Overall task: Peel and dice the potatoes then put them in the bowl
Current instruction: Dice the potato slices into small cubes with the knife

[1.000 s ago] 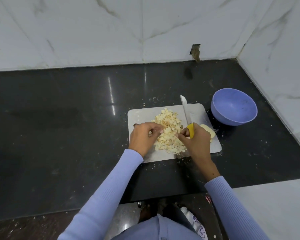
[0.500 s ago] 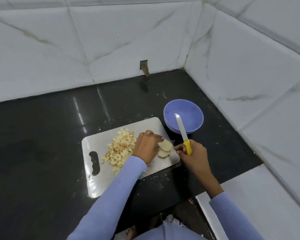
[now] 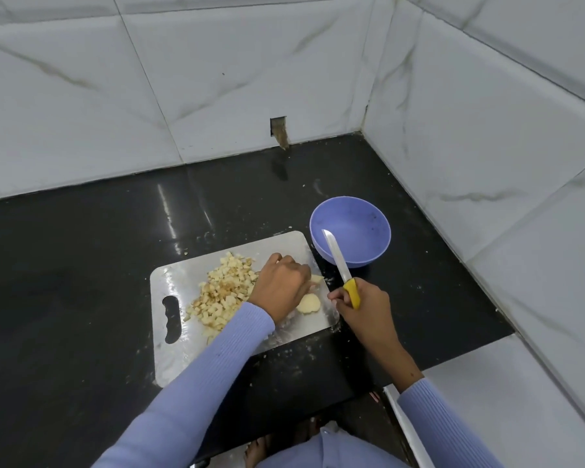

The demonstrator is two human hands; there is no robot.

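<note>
Head view looks down on a black table (image 3: 81, 265) set in a corner of white marbled wall tiles (image 3: 217, 79). A pale cutting board (image 3: 173, 349) lies near the centre, its handle slot at 9 o'clock. A heap of diced potato (image 3: 222, 292) sits on the board's middle. At 3 o'clock of the heap, the left hand (image 3: 279, 287) reaches across the board with fingers curled down onto potato slices (image 3: 308, 303) near the board's right edge; whether it grips a slice or only presses on it cannot be told. The right hand (image 3: 363, 307), just off the board at 3 o'clock, grasps the yellow handle of a knife (image 3: 338, 261), blade pointing to 11 o'clock over the rim of a purple bowl (image 3: 368, 211). The bowl stands on the table just beyond the board's 1 o'clock corner. Both forearms wear light blue sleeves (image 3: 217, 366).
</note>
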